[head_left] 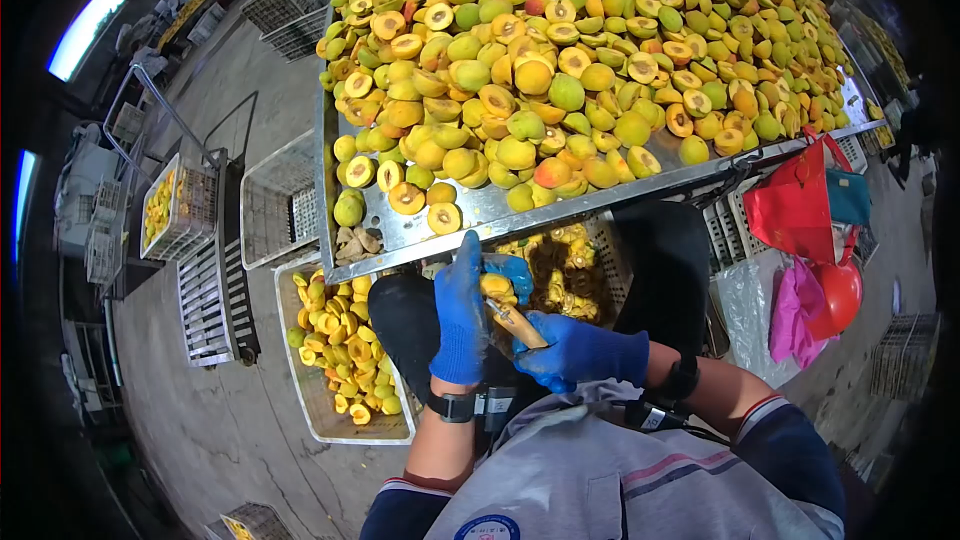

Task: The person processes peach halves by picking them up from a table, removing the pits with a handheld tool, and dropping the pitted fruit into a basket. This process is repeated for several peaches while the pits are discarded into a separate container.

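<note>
Blue gloves cover both hands, which meet over my lap. My left hand (pixel 462 315) is closed around a cut yellow peach (pixel 497 287), its thumb pointing up. In my right hand (pixel 575 350) is a wooden-handled pitting tool (pixel 520 325), its metal end against the peach; the exact shape of that end is hidden. Just beyond my hands stands a metal table (pixel 400 225) heaped with halved peaches (pixel 520 80), some showing their pits. Below the table edge, between my knees, a crate (pixel 610 260) holds wet yellow fruit pieces.
A crate (pixel 340 432) of peach halves sits on the floor by my left knee. Further left are another crate (pixel 262 210), a slatted pallet (pixel 205 305) and a cart handle (pixel 165 100). On my right lie a red bag (pixel 790 202) and a pink cloth (pixel 795 315).
</note>
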The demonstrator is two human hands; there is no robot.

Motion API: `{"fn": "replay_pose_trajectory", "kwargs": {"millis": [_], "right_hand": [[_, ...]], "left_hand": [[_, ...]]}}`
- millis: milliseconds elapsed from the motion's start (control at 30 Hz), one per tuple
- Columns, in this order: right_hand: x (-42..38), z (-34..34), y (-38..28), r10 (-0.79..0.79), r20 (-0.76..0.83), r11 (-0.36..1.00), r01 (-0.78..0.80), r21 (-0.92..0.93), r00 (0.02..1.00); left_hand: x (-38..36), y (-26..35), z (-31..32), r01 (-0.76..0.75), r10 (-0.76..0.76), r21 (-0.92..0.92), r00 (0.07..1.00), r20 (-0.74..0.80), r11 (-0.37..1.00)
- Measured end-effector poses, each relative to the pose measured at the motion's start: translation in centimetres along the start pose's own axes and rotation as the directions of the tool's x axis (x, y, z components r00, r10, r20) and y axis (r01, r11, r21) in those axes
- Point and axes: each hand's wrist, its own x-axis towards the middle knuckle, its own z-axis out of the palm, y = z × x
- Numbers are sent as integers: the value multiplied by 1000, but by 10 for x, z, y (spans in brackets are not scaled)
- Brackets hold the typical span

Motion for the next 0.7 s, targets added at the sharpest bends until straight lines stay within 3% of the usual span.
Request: {"fn": "replay_pose_trajectory", "kwargs": {"millis": [133, 200, 333, 400, 533, 600, 633, 700], "right_hand": [[-2, 1, -5, -1, -17, 1000, 1, -6, 1000], [-4, -1, -6, 20, 18, 1000, -20, 11, 1000], [-3, -2, -2, 46, 31, 999, -47, 17, 998], [-3, -2, -1, 76, 11, 997, -76, -27, 997], [-2, -1, -3, 62, 80, 992, -70, 101, 995], [0, -3, 0, 45, 101, 984, -61, 166, 994], [2, -6, 3, 31, 155, 978, -63, 201, 987], [4, -8, 8, 16, 206, 970, -66, 235, 978]], "left_hand": [[3, -3, -5, 30, -36, 88, 998, 60, 996], [1, -7, -4, 3, -3, -59, 1000, 16, 998], [1, 1, -6, 41, -39, -17, 994, 104, 999], [5, 4, -6, 138, -168, 203, 976, 136, 969], [1, 1, -4, -8, -9, 143, 993, 115, 990], [3, -8, -5, 67, -61, -178, 997, 44, 982], [1, -11, -2, 68, -61, -178, 997, 43, 982], [0, -17, 4, -85, 127, -450, 990, 64, 889]]}}
